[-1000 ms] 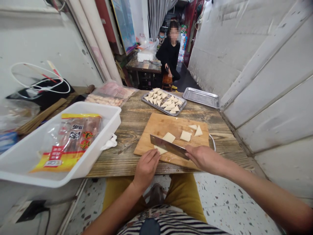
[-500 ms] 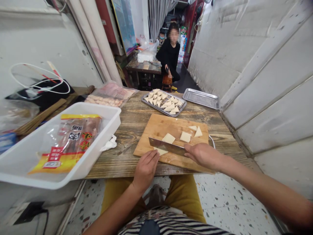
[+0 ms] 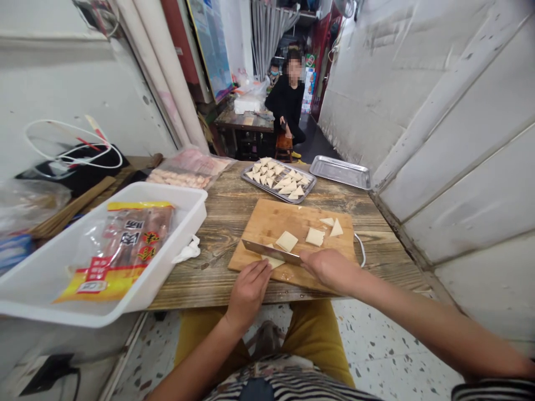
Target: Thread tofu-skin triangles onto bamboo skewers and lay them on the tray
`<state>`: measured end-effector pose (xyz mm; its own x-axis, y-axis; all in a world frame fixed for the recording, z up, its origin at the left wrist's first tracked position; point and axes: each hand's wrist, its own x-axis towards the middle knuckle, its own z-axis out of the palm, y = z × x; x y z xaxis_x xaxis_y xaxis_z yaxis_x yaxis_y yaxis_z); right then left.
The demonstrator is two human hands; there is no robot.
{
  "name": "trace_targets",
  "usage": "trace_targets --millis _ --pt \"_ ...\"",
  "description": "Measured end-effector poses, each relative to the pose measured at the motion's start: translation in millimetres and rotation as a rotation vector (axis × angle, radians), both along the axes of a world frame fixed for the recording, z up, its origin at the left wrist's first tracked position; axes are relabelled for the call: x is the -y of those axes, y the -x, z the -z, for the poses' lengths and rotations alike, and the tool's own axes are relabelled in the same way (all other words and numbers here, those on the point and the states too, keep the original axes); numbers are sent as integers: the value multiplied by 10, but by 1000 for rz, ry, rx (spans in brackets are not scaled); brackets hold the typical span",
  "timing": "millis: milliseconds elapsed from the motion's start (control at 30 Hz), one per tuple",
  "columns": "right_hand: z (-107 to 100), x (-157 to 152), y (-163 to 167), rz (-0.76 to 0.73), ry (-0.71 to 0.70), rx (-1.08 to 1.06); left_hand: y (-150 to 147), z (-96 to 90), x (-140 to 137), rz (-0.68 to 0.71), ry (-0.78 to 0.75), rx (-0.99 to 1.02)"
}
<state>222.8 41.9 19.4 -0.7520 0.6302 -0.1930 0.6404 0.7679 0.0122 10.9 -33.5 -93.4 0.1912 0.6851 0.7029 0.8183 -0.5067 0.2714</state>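
Cutting looks partway along: triangles (image 3: 289,186) lie on the upper-centre tray (image 3: 271,190), two square pieces (image 3: 286,241) look uncut.
At lower centre, the right hand (image 3: 328,267) grips the knife (image 3: 267,250) across the board (image 3: 261,223); the left hand (image 3: 249,287), fingers together, touches a pale slice (image 3: 276,262) beside the blade, whether pinching I cannot tell.

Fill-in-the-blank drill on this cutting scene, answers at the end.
1. The left hand touches a pale slice; the cleaver is in the ____ hand.
2. Most pale pieces on the loaded metal tray are shaped like ____.
3. The bin holding the sausage packet is coloured ____.
Missing words: right; triangles; white.
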Motion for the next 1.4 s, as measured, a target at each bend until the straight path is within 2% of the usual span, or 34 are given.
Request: trace_targets --millis 100,233,367,467,600,700,800,967,1100,1233,1400 --pt "25 34 -35 47 25 -137 -8 -42 12 -23 21 5" --pt "-24 17 -204 232 -49 -234 16 -72 -42 -34 15 -30" --pt "-103 -19 -368 317 -109 -259 172 -92 -349 -85 36 -81" --pt "-109 -10 -454 368 -143 -275 267 -197 -644 -168 103 -113" --pt "-58 25 -536 402 -142 -292 119 -421 -811 -148 123 -123" --pt "-20 49 -573 416 -122 -294 -145 -521 -785 -90 182 -218" --pt "3 78 -590 421 -113 -288 -335 -531 -729 -87 273 -272" --pt "4 159 -596 386 -66 -230 -319 -440 -525 34 329 -202" --pt "-16 233 -578 317 -11 -178 -200 -264 -282 181 191 -70" --pt "-48 295 -541 244 14 -104 -158 -106 -122 186 27 -21" --pt "-113 324 -489 213 54 -36 -175 -54 -79 175 -8 -59"
